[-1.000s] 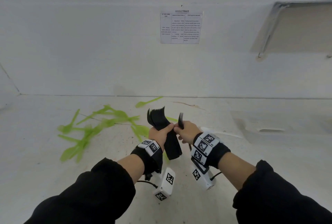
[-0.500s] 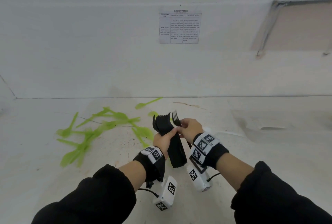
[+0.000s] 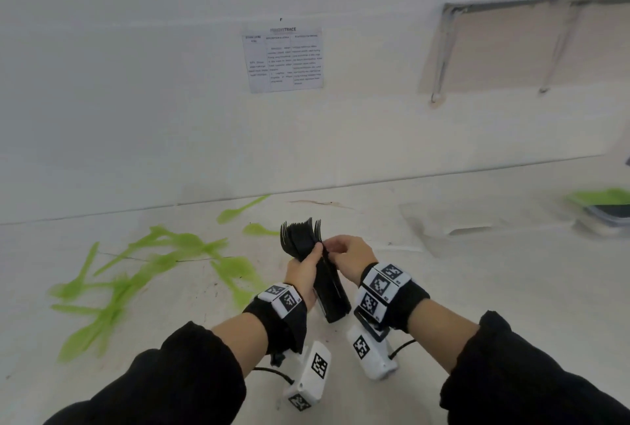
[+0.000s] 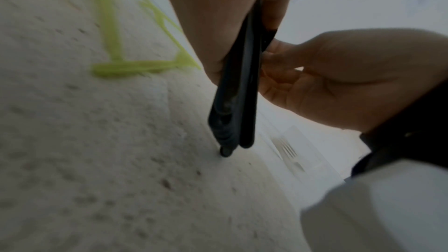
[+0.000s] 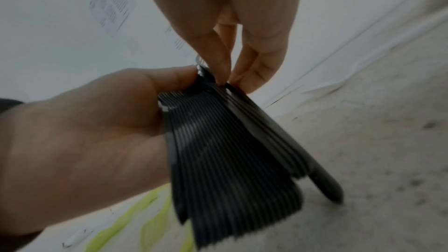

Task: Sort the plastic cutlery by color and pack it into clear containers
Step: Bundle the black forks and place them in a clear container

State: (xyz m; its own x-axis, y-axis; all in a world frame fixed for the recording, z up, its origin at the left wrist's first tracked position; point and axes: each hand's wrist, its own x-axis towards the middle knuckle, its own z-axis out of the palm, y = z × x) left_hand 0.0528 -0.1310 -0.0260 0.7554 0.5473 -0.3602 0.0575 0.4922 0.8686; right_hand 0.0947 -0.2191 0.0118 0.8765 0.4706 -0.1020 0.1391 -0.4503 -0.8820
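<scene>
My left hand (image 3: 315, 256) grips a thick stack of black plastic forks (image 3: 329, 291) upright above the table, tines up. My right hand (image 3: 330, 250) pinches one black fork (image 5: 286, 137) against the right side of that stack. In the right wrist view the fingertips (image 5: 221, 78) meet at the stack's (image 5: 230, 156) upper edge. The left wrist view shows the black handles (image 4: 234, 106) pointing down, close to the table. Green plastic cutlery (image 3: 136, 274) lies scattered on the table to the left.
A clear container (image 3: 605, 216) with green cutlery in it stands at the far right edge, blurred. The white table (image 3: 477, 288) meets a white wall at the back, with a printed sheet (image 3: 283, 59) pinned on it. A flat clear lid-like piece (image 3: 474, 220) lies right of the hands.
My right hand has brought the single black fork over and laid it against the stack in my left hand. The view has swung right, showing the container.
</scene>
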